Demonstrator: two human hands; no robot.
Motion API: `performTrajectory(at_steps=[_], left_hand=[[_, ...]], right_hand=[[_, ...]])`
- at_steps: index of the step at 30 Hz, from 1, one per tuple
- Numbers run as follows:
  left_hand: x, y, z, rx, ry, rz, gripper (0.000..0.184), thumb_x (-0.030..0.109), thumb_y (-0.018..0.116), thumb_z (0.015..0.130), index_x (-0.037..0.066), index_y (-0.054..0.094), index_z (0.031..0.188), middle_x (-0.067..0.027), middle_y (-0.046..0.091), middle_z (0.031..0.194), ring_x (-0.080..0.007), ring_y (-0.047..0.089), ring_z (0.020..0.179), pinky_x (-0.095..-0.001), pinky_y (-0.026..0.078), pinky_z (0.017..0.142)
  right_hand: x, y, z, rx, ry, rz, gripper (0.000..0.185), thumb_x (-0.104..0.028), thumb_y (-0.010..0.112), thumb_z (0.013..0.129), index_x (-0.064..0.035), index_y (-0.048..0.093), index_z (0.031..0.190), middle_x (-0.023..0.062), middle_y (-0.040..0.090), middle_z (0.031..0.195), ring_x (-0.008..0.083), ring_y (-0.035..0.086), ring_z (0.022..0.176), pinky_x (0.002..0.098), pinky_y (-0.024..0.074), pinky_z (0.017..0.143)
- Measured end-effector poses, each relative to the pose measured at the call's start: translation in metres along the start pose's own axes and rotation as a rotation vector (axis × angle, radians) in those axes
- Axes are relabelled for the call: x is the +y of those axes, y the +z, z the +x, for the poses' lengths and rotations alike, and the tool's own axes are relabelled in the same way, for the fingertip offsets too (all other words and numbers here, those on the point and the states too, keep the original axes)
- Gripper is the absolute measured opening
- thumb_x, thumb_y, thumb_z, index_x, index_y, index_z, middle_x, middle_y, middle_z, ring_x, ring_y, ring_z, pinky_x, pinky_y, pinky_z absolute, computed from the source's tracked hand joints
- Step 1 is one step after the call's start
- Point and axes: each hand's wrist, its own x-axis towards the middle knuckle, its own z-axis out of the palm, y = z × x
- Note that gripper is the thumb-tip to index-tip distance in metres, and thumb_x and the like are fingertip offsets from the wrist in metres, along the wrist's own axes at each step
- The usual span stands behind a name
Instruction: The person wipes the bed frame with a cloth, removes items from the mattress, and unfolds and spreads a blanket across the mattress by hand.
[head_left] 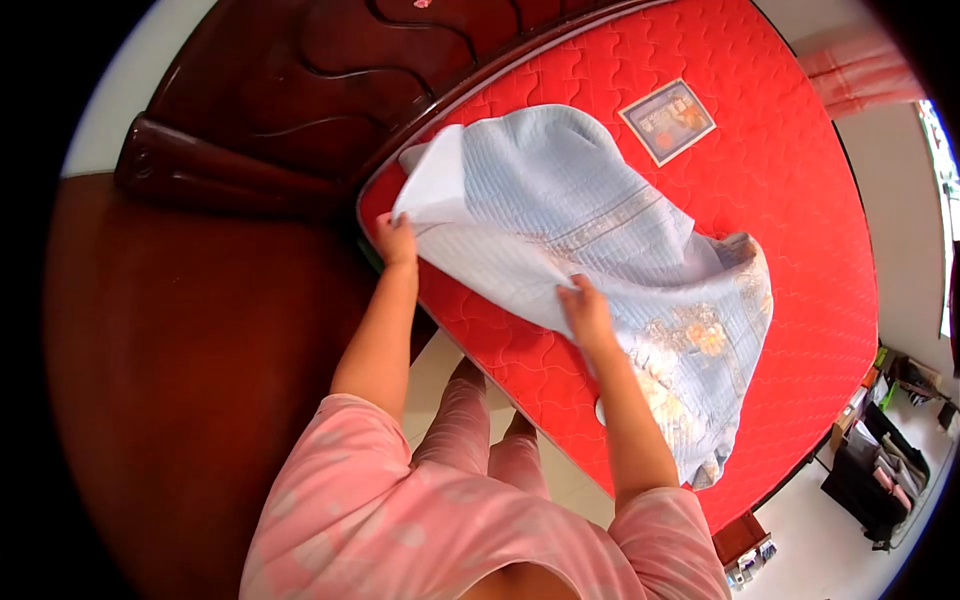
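Stretching lengthwise from headboard (300, 100), quilt (590, 190) (rumpled)

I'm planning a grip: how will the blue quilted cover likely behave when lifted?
The quilted cover looks floppy, as it bunches and folds over itself on the red mattress. It will probably sag between grips, since it creases between the left hand and the right hand. Its layers look thin, so it may be light for its size.
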Motion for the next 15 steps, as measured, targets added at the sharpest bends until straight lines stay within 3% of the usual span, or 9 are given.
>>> performTrajectory(at_steps=[1, 3, 5, 7, 8, 11, 15], left_hand=[[0.004, -0.021, 0.002, 0.119, 0.027, 0.098, 0.022, 0.014, 0.059, 0.077, -0.001, 0.052, 0.093, -0.0177, 0.059, 0.091, -0.0303, 0.056, 0.085, -0.0376, 0.044, 0.076], [0.012, -0.062, -0.004, 0.174, -0.147, 0.281, 0.022, 0.013, 0.053, 0.08, 0.001, 0.05, 0.098, -0.0205, 0.058, 0.095, -0.0326, 0.056, 0.088, -0.0379, 0.043, 0.08], [-0.063, -0.078, 0.006, 0.138, -0.33, 0.232, 0.032, 0.012, 0.047, 0.08, 0.004, 0.045, 0.111, -0.0221, 0.053, 0.108, -0.0362, 0.052, 0.097, -0.0388, 0.042, 0.085], [-0.041, -0.085, -0.017, 0.109, -0.537, 0.561, 0.047, 0.011, 0.045, 0.077, 0.007, 0.037, 0.123, -0.0221, 0.045, 0.118, -0.0383, 0.046, 0.106, -0.0393, 0.039, 0.091], [-0.042, -0.087, -0.018, 0.019, -0.484, 0.641, 0.053, 0.012, 0.046, 0.076, 0.009, 0.034, 0.127, -0.021, 0.041, 0.122, -0.039, 0.041, 0.111, -0.04, 0.036, 0.095], [-0.043, -0.058, -0.031, -0.218, -0.207, 0.755, 0.055, 0.015, 0.051, 0.075, 0.01, 0.034, 0.128, -0.0216, 0.042, 0.121, -0.0363, 0.041, 0.112, -0.0403, 0.035, 0.095], [-0.024, -0.004, -0.043, -0.396, -0.145, 0.685, 0.063, 0.019, 0.059, 0.072, 0.012, 0.033, 0.129, -0.018, 0.038, 0.126, -0.0351, 0.038, 0.115, -0.0411, 0.036, 0.095]], right_hand=[[-0.01, 0.015, -0.007, -0.01, 0.003, -0.008, 0.025, -0.021, 0.055, 0.083, -0.001, 0.055, 0.098, 0.0232, 0.06, 0.077, 0.0377, 0.057, 0.066, 0.0415, 0.044, 0.06], [-0.016, 0.049, -0.03, -0.176, -0.087, -0.192, 0.028, -0.02, 0.056, 0.082, -0.0022, 0.053, 0.104, 0.0229, 0.06, 0.078, 0.0379, 0.058, 0.068, 0.0423, 0.0452, 0.063], [0.036, 0.093, -0.043, -0.49, -0.18, -0.46, 0.032, -0.019, 0.055, 0.081, -0.0052, 0.05, 0.11, 0.0225, 0.06, 0.08, 0.0382, 0.058, 0.074, 0.044, 0.0458, 0.067], [0.068, 0.106, -0.053, -0.524, -0.253, -0.342, 0.034, -0.017, 0.056, 0.08, -0.0075, 0.05, 0.112, 0.0214, 0.06, 0.085, 0.0374, 0.059, 0.079, 0.0425, 0.046, 0.07], [0.073, 0.109, -0.054, -0.541, -0.286, -0.283, 0.035, -0.016, 0.056, 0.08, -0.0086, 0.05, 0.113, 0.0208, 0.061, 0.088, 0.037, 0.059, 0.082, 0.0417, 0.046, 0.071], [0.073, 0.085, -0.019, -0.372, -0.219, -0.169, 0.034, -0.014, 0.058, 0.078, -0.0088, 0.051, 0.111, 0.0189, 0.061, 0.091, 0.0358, 0.058, 0.086, 0.0402, 0.0461, 0.072], [0.078, 0.038, 0.081, -0.028, -0.164, -0.242, 0.037, -0.016, 0.058, 0.077, -0.009, 0.049, 0.112, 0.0169, 0.057, 0.1, 0.0365, 0.054, 0.093, 0.0417, 0.0433, 0.079]])
